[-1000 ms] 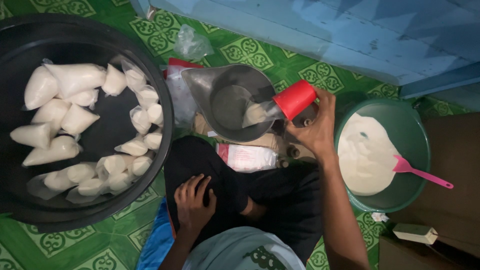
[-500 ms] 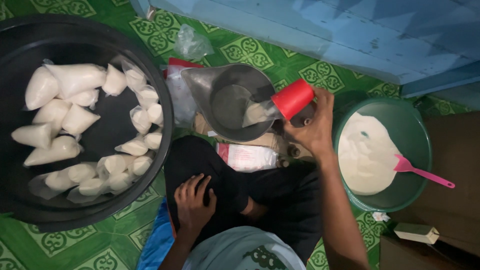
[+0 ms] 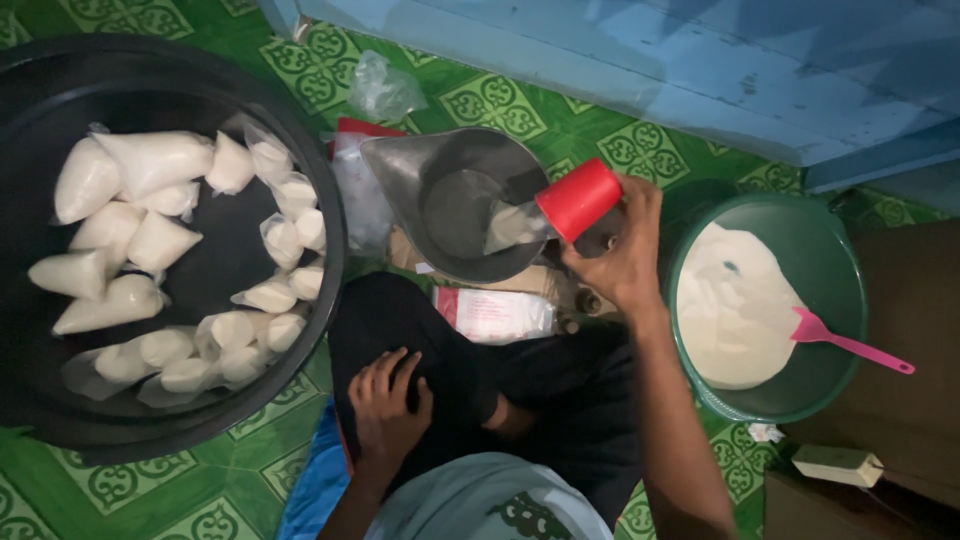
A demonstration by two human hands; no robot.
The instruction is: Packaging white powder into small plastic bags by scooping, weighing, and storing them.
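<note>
A red cup [image 3: 578, 198] is gripped by the right hand [image 3: 622, 262] and is tipped on its side, its mouth turned towards a grey metal scoop pan [image 3: 455, 202]; white powder is seen at the cup's mouth, lying inside the pan; the fingers are closed about the cup's base end, and the cup rests over the pan's right rim. The left hand [image 3: 387, 403] is laid flat on a dark-clothed leg [image 3: 470, 370], fingers loosely spread and holding nothing.

To the right of the right hand, just beside the forearm, a green basin [image 3: 840, 290] is set on the floor; it is partly filled with white powder [image 3: 730, 300], and a pink scoop [image 3: 838, 340] is propped in it, its handle reaching out over the right rim. To the left, a large black basin [image 3: 300, 160] is seen, well apart from the cup; many small clear bags filled with white powder [image 3: 150, 160] are heaped within it, some round and some cone-shaped. A red-and-white packet [image 3: 495, 313] lies below the pan, against the leg; a crumpled clear plastic bag [image 3: 383, 90] lies above the pan on the green patterned floor mat [image 3: 480, 100]. A blue painted wall [image 3: 700, 60] is seen along the top; a small pale box [image 3: 838, 464] lies at the lower right.
</note>
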